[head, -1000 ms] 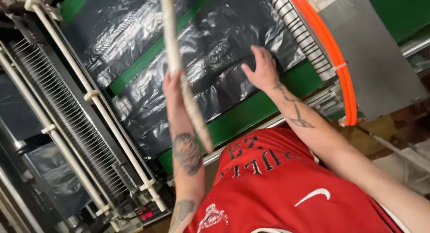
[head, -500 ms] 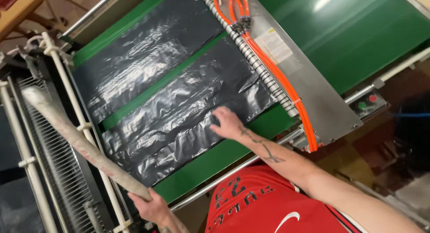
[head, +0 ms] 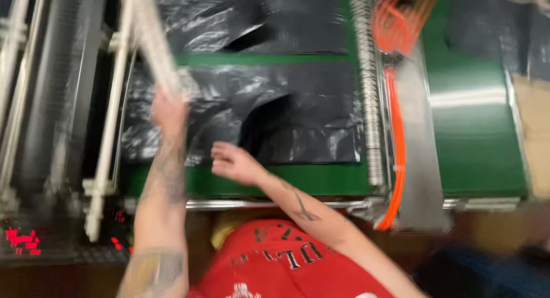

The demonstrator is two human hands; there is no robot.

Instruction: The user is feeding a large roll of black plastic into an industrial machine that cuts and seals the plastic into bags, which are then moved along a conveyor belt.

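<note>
Two stacks of black plastic bags are seen lying flat on the green conveyor belt in the head view, the near stack just ahead of the right hand, which is held half open and empty at the stack's edge. A pale rolled tube is gripped in the closed left hand and raised over the bags, apparently kept clear of them, though much is blurred.

Single head cam on me, looking steeply down, close in. My red shirt near edge, green belt far and right. Frame blurred.
</note>
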